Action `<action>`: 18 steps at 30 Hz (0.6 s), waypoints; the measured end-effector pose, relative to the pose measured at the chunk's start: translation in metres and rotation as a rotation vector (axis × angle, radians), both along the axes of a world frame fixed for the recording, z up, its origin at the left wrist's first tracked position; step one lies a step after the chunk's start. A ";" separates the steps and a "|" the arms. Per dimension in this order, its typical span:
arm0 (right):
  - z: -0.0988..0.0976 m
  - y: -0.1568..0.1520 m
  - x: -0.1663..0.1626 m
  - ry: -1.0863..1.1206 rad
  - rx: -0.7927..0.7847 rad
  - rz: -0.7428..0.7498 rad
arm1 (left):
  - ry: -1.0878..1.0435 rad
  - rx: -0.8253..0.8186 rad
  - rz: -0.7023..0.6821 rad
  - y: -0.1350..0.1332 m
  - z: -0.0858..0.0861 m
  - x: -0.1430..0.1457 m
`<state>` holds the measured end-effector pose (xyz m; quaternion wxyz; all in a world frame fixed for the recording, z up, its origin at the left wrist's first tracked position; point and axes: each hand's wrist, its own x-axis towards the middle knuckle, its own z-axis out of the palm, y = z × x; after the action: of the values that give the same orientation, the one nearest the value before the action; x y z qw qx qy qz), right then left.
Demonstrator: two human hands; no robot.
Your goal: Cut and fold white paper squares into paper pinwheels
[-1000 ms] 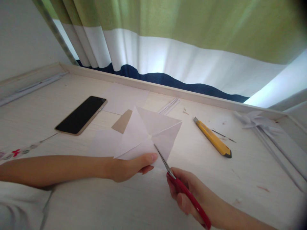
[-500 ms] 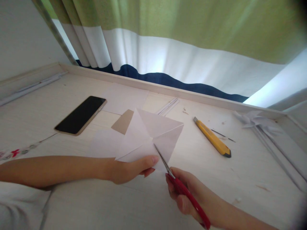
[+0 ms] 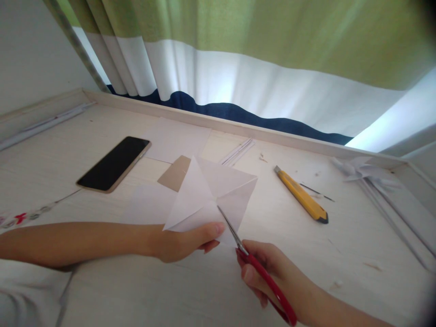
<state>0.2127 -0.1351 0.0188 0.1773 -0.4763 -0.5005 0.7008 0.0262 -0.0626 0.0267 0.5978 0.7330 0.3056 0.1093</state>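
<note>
My left hand (image 3: pixel 190 238) pinches the near edge of a white paper square (image 3: pixel 190 195), its thumb on top. Cuts or creases run from the paper's corners toward its middle. My right hand (image 3: pixel 269 268) is wrapped round red-handled scissors (image 3: pixel 265 274), whose metal blades look nearly closed. The blade tips rest over the paper, close to its centre, beside the left thumb. Behind the paper lies a tan card piece (image 3: pixel 173 174), partly covered by it.
A phone (image 3: pixel 114 164) with a beaded strap lies left. Right are a yellow utility knife (image 3: pixel 301 195), a thin dark stick (image 3: pixel 316 192) and a white paper pinwheel (image 3: pixel 366 172). Rolled paper strips (image 3: pixel 238 152) and a white sheet (image 3: pixel 177 138) lie toward the table's raised back edge.
The fingers of my right hand have shifted on the scissor handles, which are now further apart. The paper has tilted slightly, its right corner moving a little left.
</note>
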 end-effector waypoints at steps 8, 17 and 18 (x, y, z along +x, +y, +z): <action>0.003 0.000 -0.002 0.002 -0.005 -0.024 | 0.037 -0.008 -0.047 0.004 0.008 -0.001; 0.002 0.000 -0.002 -0.011 -0.029 -0.039 | 0.024 -0.083 -0.025 0.004 0.003 -0.001; 0.002 0.001 -0.002 -0.031 -0.022 -0.036 | 0.014 -0.111 -0.005 0.004 0.002 -0.001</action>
<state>0.2105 -0.1341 0.0212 0.1769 -0.4982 -0.4867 0.6955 0.0256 -0.0589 0.0284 0.6356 0.7002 0.3137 0.0856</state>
